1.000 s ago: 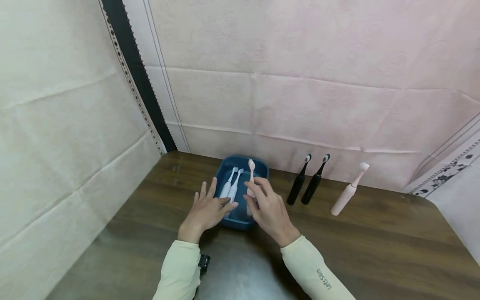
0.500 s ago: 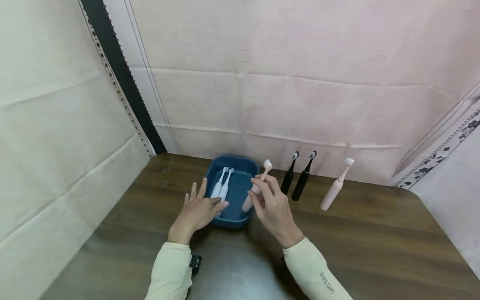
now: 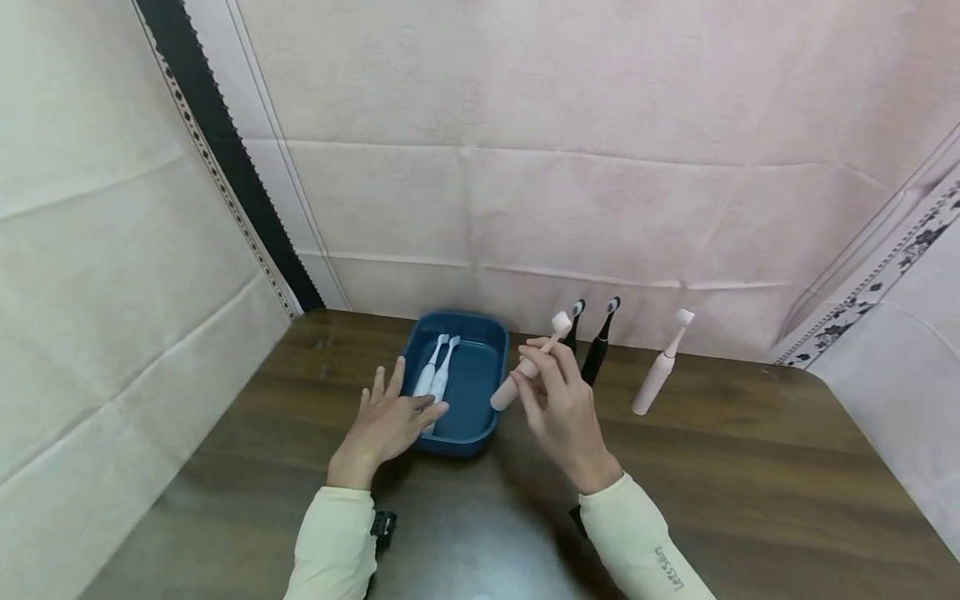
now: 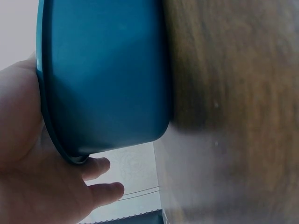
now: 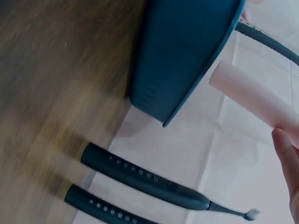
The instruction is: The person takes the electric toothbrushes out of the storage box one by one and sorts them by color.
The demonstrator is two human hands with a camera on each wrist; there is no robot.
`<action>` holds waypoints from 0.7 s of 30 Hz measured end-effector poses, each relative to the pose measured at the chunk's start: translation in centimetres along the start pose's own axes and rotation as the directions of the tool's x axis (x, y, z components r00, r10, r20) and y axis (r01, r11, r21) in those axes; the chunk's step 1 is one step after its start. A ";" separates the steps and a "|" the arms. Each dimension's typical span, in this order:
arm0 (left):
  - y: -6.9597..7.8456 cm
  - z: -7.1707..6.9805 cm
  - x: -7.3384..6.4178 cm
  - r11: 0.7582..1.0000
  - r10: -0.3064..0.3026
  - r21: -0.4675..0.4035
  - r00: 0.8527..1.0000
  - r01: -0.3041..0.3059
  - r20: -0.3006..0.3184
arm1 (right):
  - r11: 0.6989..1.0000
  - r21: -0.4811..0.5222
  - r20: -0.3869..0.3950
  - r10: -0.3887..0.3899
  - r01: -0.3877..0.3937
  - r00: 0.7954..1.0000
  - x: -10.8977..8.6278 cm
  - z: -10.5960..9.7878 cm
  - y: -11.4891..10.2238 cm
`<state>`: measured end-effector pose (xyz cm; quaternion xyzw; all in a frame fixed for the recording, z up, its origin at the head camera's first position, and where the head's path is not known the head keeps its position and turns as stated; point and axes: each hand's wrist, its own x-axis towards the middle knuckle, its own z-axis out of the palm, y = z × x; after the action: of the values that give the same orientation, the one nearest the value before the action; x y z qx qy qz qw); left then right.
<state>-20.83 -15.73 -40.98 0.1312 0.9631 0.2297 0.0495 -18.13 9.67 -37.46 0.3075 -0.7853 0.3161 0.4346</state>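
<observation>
My right hand (image 3: 562,408) pinches a pale pink electric toothbrush (image 3: 510,390) between thumb and fingers, tilted with its brush head up and to the right. Its handle end is just past the right rim of a blue bin (image 3: 459,447); in the right wrist view, the toothbrush handle (image 5: 252,95) is raised off the table. My left hand (image 3: 382,433) rests on the bin's left rim with fingers spread, thumb reaching over the inside. Two white electric toothbrushes, one on the left (image 3: 425,379) and one on the right (image 3: 441,381), lean side by side in the bin, lower ends partly covered by that hand.
Two black electric toothbrushes, a nearer one (image 3: 596,358) and one partly behind my right hand (image 3: 573,329), stand upright by the back cloth (image 3: 480,208). Another pink toothbrush (image 3: 652,385) stands farther right on the wooden table (image 3: 750,467).
My right hand has lifted the pink toothbrush out of the bin and carried it right, tilting it. My left hand keeps its place on the bin. The head view has shifted slightly.
</observation>
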 end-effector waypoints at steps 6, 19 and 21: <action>-0.1 0.2 0.0 1.000 0.012 -0.006 1.000 -0.012 0.008 | 0.999 -0.035 0.004 0.009 -0.008 1.000 -0.9 -1.3 0.6; -0.3 -0.1 0.1 1.000 0.024 -0.013 1.000 -0.023 0.020 | 0.993 -0.115 -0.014 0.007 -0.008 1.000 -2.5 -4.8 2.6; -0.3 -0.1 0.2 1.000 0.023 -0.016 1.000 -0.023 0.020 | 0.991 -0.133 -0.015 0.019 -0.021 1.000 -2.9 -5.5 3.0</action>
<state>-21.05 -15.94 -41.04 0.1441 0.9592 0.2364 0.0574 -16.46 16.30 -38.38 0.2678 -0.8046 0.2695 0.4565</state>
